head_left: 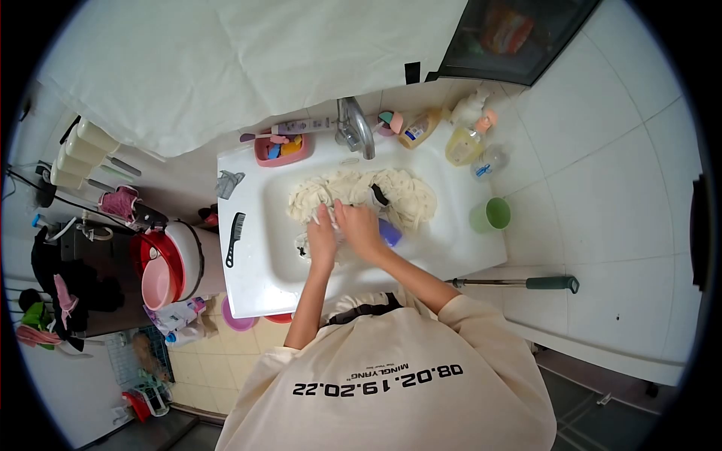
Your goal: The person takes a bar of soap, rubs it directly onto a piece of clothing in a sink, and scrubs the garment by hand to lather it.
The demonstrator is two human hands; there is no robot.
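Observation:
A bunched cream garment (410, 197) fills much of the white sink (274, 248), with a small black patch showing on it. My left hand (323, 239) is over the near left part of the basin, its fingers closed on a fold of pale fabric. Close beside it, my right hand (359, 227) is also closed, gripping the same fabric, with its fingertips partly hidden. A blue-purple object (389, 232) lies just right of my right hand, partly covered; I cannot make out its kind.
A faucet (355, 129) rises at the back. Around the rim are a pink tray (281, 158), a black comb (236, 239), a grey cloth (229, 183), a pump bottle (464, 145), an amber bottle (420, 130) and a green cup (492, 216). A green-handled pole (545, 283) stands right.

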